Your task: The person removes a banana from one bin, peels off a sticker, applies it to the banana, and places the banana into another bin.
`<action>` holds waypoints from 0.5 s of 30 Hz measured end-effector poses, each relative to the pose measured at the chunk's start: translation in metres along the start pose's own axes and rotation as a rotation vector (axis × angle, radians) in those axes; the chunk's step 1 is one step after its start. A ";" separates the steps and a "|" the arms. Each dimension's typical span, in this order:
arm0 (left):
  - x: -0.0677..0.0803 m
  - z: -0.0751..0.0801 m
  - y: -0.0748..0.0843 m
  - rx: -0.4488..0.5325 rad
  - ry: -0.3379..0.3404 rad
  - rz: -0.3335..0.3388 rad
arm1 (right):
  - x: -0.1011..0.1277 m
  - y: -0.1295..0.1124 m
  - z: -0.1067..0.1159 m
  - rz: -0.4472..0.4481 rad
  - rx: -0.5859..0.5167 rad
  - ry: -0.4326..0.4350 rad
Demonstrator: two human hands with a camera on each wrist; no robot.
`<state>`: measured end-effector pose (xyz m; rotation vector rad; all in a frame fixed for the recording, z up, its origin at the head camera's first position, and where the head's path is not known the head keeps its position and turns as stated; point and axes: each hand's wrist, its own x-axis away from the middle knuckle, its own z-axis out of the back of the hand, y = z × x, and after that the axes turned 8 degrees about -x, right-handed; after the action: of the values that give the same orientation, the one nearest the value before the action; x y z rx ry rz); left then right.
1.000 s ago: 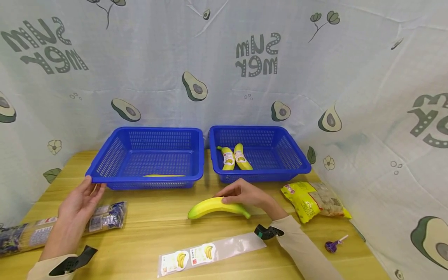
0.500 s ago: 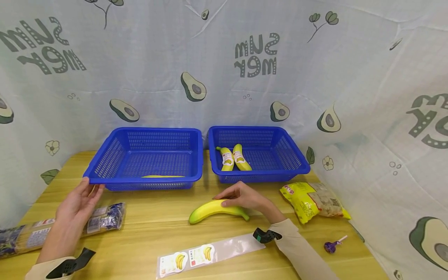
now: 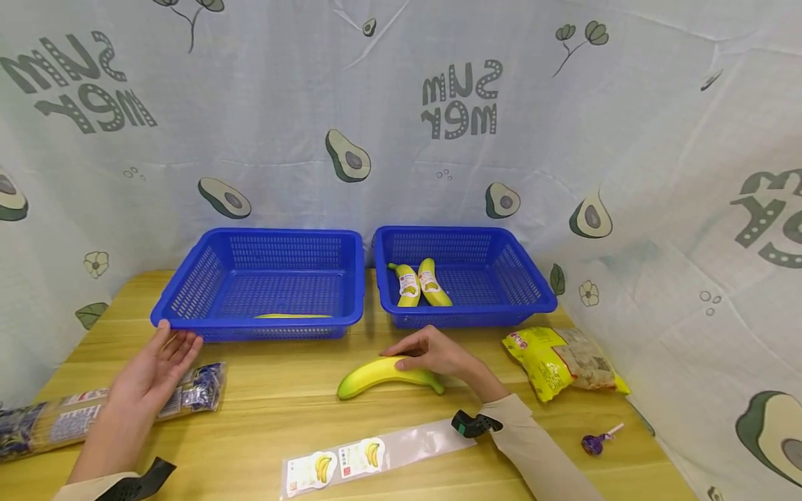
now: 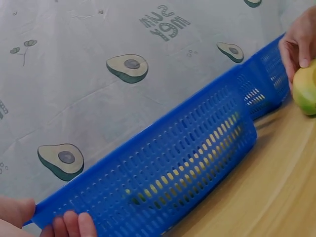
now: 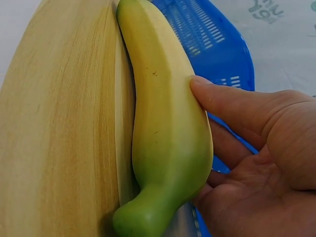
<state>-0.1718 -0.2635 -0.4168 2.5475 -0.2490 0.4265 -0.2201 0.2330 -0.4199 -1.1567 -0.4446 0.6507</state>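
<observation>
A yellow banana with green ends [image 3: 387, 374] lies across the front middle in the head view. My right hand [image 3: 438, 350] holds it from behind, and the right wrist view shows the thumb on one side of the banana [image 5: 165, 103] with the fingers partly hidden behind. At the left blue plastic basket [image 3: 263, 323], my left hand [image 3: 153, 365] grips the front left corner. In the left wrist view its thumb lies at the rim and its fingertips touch the perforated wall [image 4: 163, 163]. One banana [image 3: 291, 316] inside this basket is mostly hidden by the front wall.
The right blue basket [image 3: 470, 318] contains two labelled bananas [image 3: 418, 284]. A clear strip with banana stickers [image 3: 376, 456] lies in front. A long pasta-like packet [image 3: 69, 421] is at left; a yellow snack bag [image 3: 564, 358] and purple lollipop [image 3: 594, 443] are at right.
My left hand has shifted slightly right along the basket corner. Compared with a second ago, the right hand and banana are slightly nearer to me; they barely move in the last half second.
</observation>
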 end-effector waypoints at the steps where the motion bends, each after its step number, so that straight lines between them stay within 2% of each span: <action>1: 0.001 0.000 -0.003 -0.049 -0.019 -0.005 | 0.000 0.000 0.000 0.000 -0.002 0.002; 4: 0.005 -0.002 -0.012 -0.211 -0.084 -0.026 | 0.000 0.000 0.000 0.005 -0.002 0.000; 7: 0.009 -0.005 -0.022 -0.406 -0.111 -0.062 | 0.000 -0.001 -0.001 0.018 0.004 -0.004; 10: 0.013 -0.010 -0.033 -0.604 -0.096 -0.094 | -0.001 -0.003 0.000 0.024 0.016 -0.007; 15: 0.021 -0.029 -0.055 -0.934 -0.068 -0.138 | -0.001 -0.004 0.000 0.025 0.032 -0.005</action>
<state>-0.1449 -0.2039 -0.4122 1.6467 -0.2242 0.1139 -0.2200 0.2314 -0.4164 -1.1319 -0.4229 0.6805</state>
